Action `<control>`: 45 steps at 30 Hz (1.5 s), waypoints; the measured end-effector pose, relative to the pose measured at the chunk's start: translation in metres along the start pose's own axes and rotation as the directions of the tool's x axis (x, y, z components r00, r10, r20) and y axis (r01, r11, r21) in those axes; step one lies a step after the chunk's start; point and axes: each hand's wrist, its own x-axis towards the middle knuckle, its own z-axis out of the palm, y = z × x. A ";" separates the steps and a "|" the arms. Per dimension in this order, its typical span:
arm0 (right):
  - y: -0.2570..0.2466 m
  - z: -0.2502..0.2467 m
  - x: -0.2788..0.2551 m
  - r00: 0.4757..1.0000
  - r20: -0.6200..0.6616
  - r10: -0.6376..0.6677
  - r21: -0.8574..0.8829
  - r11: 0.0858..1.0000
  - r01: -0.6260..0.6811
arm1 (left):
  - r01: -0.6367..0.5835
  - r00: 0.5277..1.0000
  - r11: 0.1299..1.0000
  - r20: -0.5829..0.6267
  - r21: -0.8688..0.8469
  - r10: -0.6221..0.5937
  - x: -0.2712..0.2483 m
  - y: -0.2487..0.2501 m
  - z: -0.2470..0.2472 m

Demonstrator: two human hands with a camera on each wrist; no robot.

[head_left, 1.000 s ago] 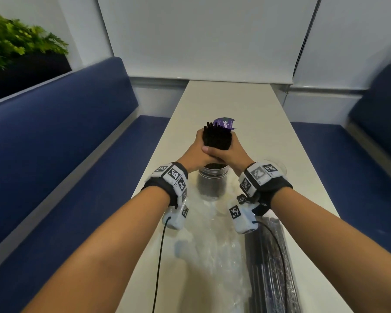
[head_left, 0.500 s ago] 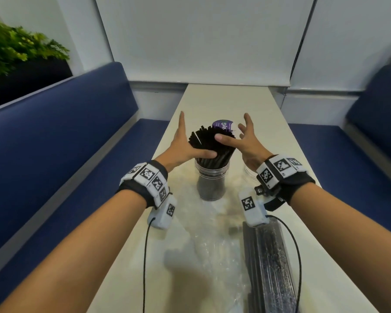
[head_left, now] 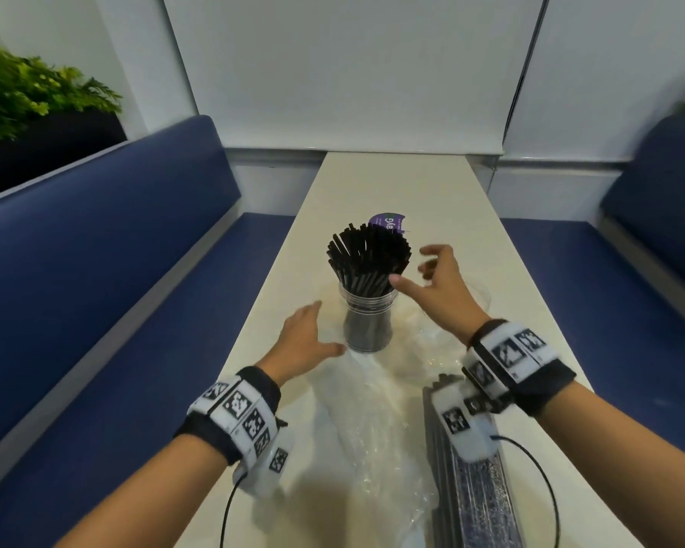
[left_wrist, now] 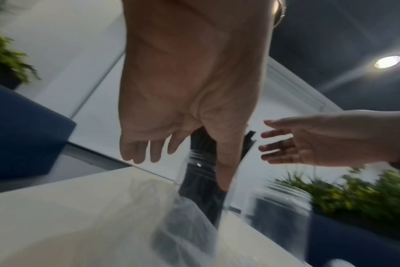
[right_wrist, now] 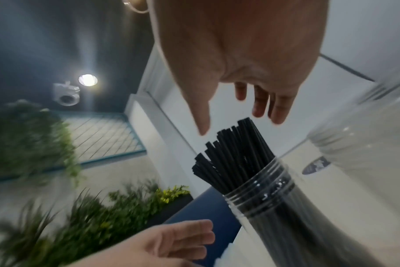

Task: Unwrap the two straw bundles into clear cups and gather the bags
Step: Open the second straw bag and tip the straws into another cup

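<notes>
A clear cup [head_left: 368,330] stands mid-table, packed with loose black straws [head_left: 366,257] that fan out above its rim. My left hand [head_left: 321,330] hovers open low beside the cup's left side, thumb near its base. My right hand [head_left: 412,267] is open just right of the straw tops, holding nothing. In the right wrist view its thumb and fingers [right_wrist: 274,112] spread above the straws [right_wrist: 235,157]. An empty clear bag [head_left: 372,413] lies crumpled in front of the cup. A wrapped bundle of black straws [head_left: 475,500] lies at the near right. A second clear cup [right_wrist: 365,135] stands right of the first, mostly hidden behind my right hand in the head view.
A purple label [head_left: 388,224] lies just behind the straws. The narrow cream table [head_left: 396,183] runs away from me to the white wall. Blue benches [head_left: 95,251] flank it on both sides. Green plants [head_left: 28,92] sit at the far left.
Both hands have let go of the straw bunch and opened. The straws have fanned out in the cup. The left hand dropped beside the cup; the right drew back to the right.
</notes>
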 end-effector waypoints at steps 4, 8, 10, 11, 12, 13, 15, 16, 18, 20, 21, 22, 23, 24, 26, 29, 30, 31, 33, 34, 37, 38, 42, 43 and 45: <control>0.034 -0.027 -0.050 0.906 0.351 0.237 -0.675 0.734 0.070 | -0.184 0.982 0.978 0.059 0.096 0.179 -0.026 0.010 0.028; 0.078 -0.037 -0.079 0.797 0.321 0.512 -0.787 0.612 -0.076 | -0.309 0.949 0.948 0.094 0.072 0.302 -0.037 0.037 0.051; 0.088 -0.037 -0.082 0.779 0.317 0.541 -0.694 0.692 -0.199 | -0.317 0.943 0.948 0.113 0.027 0.313 -0.039 0.050 0.061; 0.091 -0.037 -0.083 0.772 0.332 0.543 -0.628 0.737 -0.248 | -0.312 0.943 0.950 0.127 0.004 0.309 -0.040 0.056 0.065; 0.092 -0.038 -0.083 0.775 0.345 0.529 -0.569 0.775 -0.276 | -0.305 0.943 0.952 0.134 -0.020 0.305 -0.041 0.061 0.068; 0.090 -0.041 -0.085 0.790 0.342 0.508 -0.528 0.800 -0.286 | -0.296 0.944 0.954 0.136 -0.047 0.300 -0.042 0.066 0.070; 0.079 -0.047 -0.088 0.849 0.312 0.427 -0.481 0.841 -0.246 | -0.279 0.950 0.953 0.113 -0.116 0.291 -0.047 0.075 0.071; 0.071 -0.052 -0.090 0.880 0.297 0.370 -0.456 0.865 -0.210 | -0.275 0.953 0.950 0.087 -0.150 0.290 -0.049 0.079 0.070; 0.052 -0.062 -0.094 0.935 0.260 0.240 -0.380 0.916 -0.129 | -0.293 0.954 0.934 -0.002 -0.205 0.299 -0.054 0.089 0.065; 0.031 -0.072 -0.098 0.977 0.188 0.098 -0.328 0.944 -0.032 | -0.333 0.943 0.904 -0.114 -0.270 0.313 -0.061 0.101 0.058; 0.021 -0.076 -0.100 0.989 0.146 0.033 -0.301 0.953 0.012 | -0.359 0.932 0.878 -0.164 -0.315 0.322 -0.065 0.107 0.054; 0.012 -0.080 -0.103 0.994 0.106 -0.027 -0.272 0.961 0.055 | -0.391 0.919 0.846 -0.210 -0.362 0.334 -0.070 0.112 0.050; 0.005 -0.082 -0.107 0.995 0.073 -0.075 -0.257 0.962 0.091 | -0.423 0.904 0.812 -0.252 -0.401 0.346 -0.075 0.117 0.046; 0.000 -0.084 -0.111 0.992 0.055 -0.109 -0.258 0.959 0.120 | -0.447 0.892 0.784 -0.284 -0.429 0.353 -0.080 0.120 0.043; -0.003 -0.083 -0.120 0.988 0.081 -0.129 -0.288 0.946 0.147 | -0.466 0.882 0.765 -0.307 -0.446 0.358 -0.088 0.121 0.040; 0.006 -0.078 -0.131 0.983 0.159 -0.089 -0.311 0.941 0.136 | -0.441 0.893 0.814 -0.271 -0.379 0.358 -0.093 0.114 0.046; 0.008 -0.079 -0.132 0.982 0.170 -0.087 -0.303 0.943 0.136 | -0.440 0.893 0.827 -0.267 -0.349 0.363 -0.093 0.112 0.048; 0.007 -0.079 -0.133 0.980 0.177 -0.089 -0.294 0.946 0.139 | -0.449 0.887 0.833 -0.278 -0.322 0.370 -0.093 0.112 0.050; 0.002 -0.082 -0.131 0.980 0.177 -0.094 -0.296 0.944 0.144 | -0.476 0.866 0.835 -0.314 -0.276 0.390 -0.093 0.117 0.047; -0.001 -0.084 -0.129 0.980 0.165 -0.108 -0.307 0.939 0.155 | -0.481 0.862 0.835 -0.321 -0.267 0.393 -0.092 0.121 0.045; -0.005 -0.087 -0.122 0.979 0.100 -0.176 -0.369 0.907 0.201 | -0.479 0.866 0.843 -0.290 -0.245 0.408 -0.089 0.129 0.040; -0.006 -0.087 -0.120 0.974 0.086 -0.209 -0.405 0.886 0.226 | -0.478 0.867 0.846 -0.281 -0.237 0.411 -0.087 0.132 0.040; -0.010 -0.086 -0.111 0.960 0.074 -0.272 -0.400 0.873 0.278 | -0.460 0.877 0.864 -0.257 -0.204 0.406 -0.083 0.136 0.039; -0.011 -0.087 -0.108 0.963 0.069 -0.259 -0.363 0.893 0.266 | -0.459 0.877 0.863 -0.260 -0.210 0.403 -0.083 0.136 0.040; -0.013 -0.087 -0.105 0.971 0.023 -0.240 -0.272 0.933 0.237 | -0.461 0.873 0.859 -0.287 -0.221 0.395 -0.083 0.136 0.040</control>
